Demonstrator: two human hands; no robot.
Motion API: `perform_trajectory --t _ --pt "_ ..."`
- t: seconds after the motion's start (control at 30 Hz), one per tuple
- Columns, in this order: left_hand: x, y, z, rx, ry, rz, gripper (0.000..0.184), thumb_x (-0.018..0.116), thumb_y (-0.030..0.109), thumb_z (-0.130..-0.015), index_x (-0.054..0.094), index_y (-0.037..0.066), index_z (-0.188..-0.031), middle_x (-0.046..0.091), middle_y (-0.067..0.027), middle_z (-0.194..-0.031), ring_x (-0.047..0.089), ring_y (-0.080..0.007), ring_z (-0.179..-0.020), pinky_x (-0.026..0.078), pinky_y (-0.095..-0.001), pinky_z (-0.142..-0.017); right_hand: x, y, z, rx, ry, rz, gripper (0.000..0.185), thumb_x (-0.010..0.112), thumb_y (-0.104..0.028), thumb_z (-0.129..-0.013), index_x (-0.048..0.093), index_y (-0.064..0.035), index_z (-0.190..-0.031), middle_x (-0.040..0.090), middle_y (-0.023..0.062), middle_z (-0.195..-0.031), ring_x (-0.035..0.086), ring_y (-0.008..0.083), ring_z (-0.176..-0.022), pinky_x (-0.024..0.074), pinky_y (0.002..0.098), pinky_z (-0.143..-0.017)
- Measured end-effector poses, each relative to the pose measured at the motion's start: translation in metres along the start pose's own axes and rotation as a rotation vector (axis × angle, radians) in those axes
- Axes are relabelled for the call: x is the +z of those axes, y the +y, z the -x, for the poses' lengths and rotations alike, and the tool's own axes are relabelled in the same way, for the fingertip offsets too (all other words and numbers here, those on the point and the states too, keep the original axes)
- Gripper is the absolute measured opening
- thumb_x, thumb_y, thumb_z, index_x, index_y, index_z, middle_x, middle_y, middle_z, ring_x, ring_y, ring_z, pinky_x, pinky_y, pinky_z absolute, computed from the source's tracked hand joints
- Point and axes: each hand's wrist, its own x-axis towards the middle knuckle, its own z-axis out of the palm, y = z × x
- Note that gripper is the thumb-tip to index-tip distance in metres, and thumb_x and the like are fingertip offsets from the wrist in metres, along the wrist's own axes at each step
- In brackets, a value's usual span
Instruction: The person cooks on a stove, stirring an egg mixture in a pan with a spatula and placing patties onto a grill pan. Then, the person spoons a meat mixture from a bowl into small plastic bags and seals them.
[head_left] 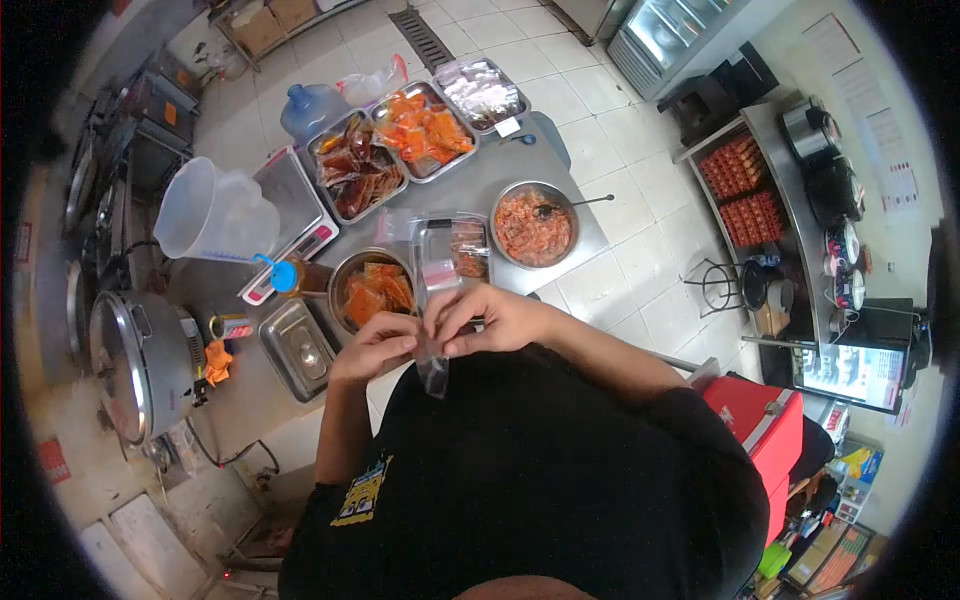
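My left hand (378,347) and my right hand (492,318) meet close to my chest, fingers pinched on a small clear plastic bag (433,376). The bag hangs down between them and looks flat. Just beyond my fingers, a metal tray (488,268) holds clear plastic bags, some with reddish filling. Left of that stands a round steel bowl (336,292) of orange packets. To the right, a steel bowl (498,247) contains an orange-red shredded mixture, with a dark spoon (575,204) resting in it.
Trays of sealed packets (430,130) line the table's far side beside a scale (318,238). A plastic jug (205,212), an orange bottle with a blue cap (288,277) and a steel lid (297,348) are on the left. A red cooler (745,420) stands at right.
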Motion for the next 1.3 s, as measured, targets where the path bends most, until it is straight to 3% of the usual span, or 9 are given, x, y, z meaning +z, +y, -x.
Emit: perform_trajectory --t 0.2,0.5,0.6,0.7,0.77,0.9,1.0,1.1,1.3 --pt "-0.005 -0.015 -0.031 0.236 -0.089 -0.036 0.035 0.066 0.029 -0.090 0.050 0.004 -0.074 0.052 -0.0032 -0.090 0.051 -0.0157 -0.082 0.038 -0.0285 -0.076 -0.011 -0.006 0.001 0.059 -0.132 0.084 0.010 0.074 0.002 -0.084 0.074 -0.0010 -0.094 0.072 0.0094 -0.089 0.068 0.0203 -0.088 0.0513 0.0359 -0.079" --pt "0.022 -0.031 -0.065 -0.136 0.180 0.409 0.035 0.064 0.020 -0.099 0.062 -0.004 -0.124 0.068 -0.0125 -0.109 0.069 -0.0170 -0.091 0.057 -0.0299 -0.079 -0.055 -0.004 0.031 -0.141 0.028 0.602 0.024 0.086 -0.009 -0.072 0.071 -0.0050 -0.090 0.069 0.0103 -0.099 0.067 0.0267 -0.099 0.0522 0.0377 -0.080" --pt "0.030 -0.033 -0.086 -0.141 0.392 0.311 0.035 0.067 0.018 -0.098 0.062 -0.005 -0.124 0.069 -0.0107 -0.106 0.070 -0.0199 -0.093 0.059 -0.0339 -0.082 -0.082 -0.004 0.052 -0.109 0.557 0.856 0.063 0.094 -0.026 -0.061 0.063 -0.0050 -0.111 0.056 0.0152 -0.125 0.055 0.0304 -0.118 0.0469 0.0388 -0.096" --pt "0.036 -0.032 -0.103 -0.141 0.464 0.294 0.033 0.067 0.015 -0.097 0.062 -0.005 -0.124 0.069 -0.0102 -0.107 0.069 -0.0191 -0.094 0.059 -0.0334 -0.084 -0.144 0.072 0.110 0.513 1.484 -0.129 0.085 0.091 -0.038 -0.073 0.043 -0.0041 -0.135 0.052 0.0135 -0.126 0.053 0.0264 -0.117 0.0470 0.0348 -0.089" --pt "0.036 -0.042 -0.113 -0.168 0.506 0.330 0.034 0.069 0.014 -0.096 0.062 -0.004 -0.124 0.069 -0.0097 -0.107 0.068 -0.0182 -0.095 0.059 -0.0334 -0.086 -0.217 0.134 0.177 0.868 1.595 -0.352 0.093 0.089 -0.041 -0.075 0.038 -0.0061 -0.145 0.050 0.0124 -0.133 0.056 0.0272 -0.114 0.0474 0.0328 -0.087" --pt "0.031 -0.070 -0.139 -0.275 0.588 0.342 0.032 0.068 0.019 -0.098 0.065 -0.004 -0.120 0.069 -0.0075 -0.100 0.067 -0.0150 -0.088 0.057 -0.0301 -0.079 -0.256 0.160 0.195 0.878 1.596 -0.314 0.082 0.084 -0.041 -0.081 0.045 -0.0058 -0.144 0.058 0.0102 -0.129 0.061 0.0262 -0.104 0.0487 0.0318 -0.079" --pt "0.020 -0.099 -0.169 -0.351 0.619 0.223 0.029 0.067 0.021 -0.099 0.067 -0.003 -0.115 0.069 -0.0058 -0.095 0.064 -0.0124 -0.080 0.053 -0.0268 -0.069 -0.274 0.185 0.187 0.474 1.367 -0.168 0.022 0.070 -0.018 -0.096 0.065 -0.0019 -0.110 0.069 0.0052 -0.099 0.067 0.0167 -0.084 0.0511 0.0259 -0.068" --pt "0.011 -0.131 -0.198 -0.398 0.691 0.119 0.032 0.065 0.025 -0.100 0.067 -0.003 -0.114 0.068 -0.0054 -0.095 0.063 -0.0131 -0.079 0.051 -0.0273 -0.067 -0.266 0.152 0.163 0.181 1.126 0.211 0.013 0.069 -0.008 -0.094 0.067 0.0006 -0.104 0.070 0.0051 -0.096 0.068 0.0127 -0.089 0.0541 0.0326 -0.074" --pt "0.012 -0.173 -0.223 -0.349 0.718 0.076 0.037 0.064 0.031 -0.101 0.068 -0.004 -0.113 0.069 -0.0066 -0.096 0.062 -0.0147 -0.082 0.050 -0.0295 -0.072 -0.248 0.071 0.152 0.037 0.683 0.904 0.025 0.065 0.008 -0.080 0.065 -0.0004 -0.104 0.066 0.0178 -0.095 0.067 0.0379 -0.089 0.0555 0.0400 -0.077"
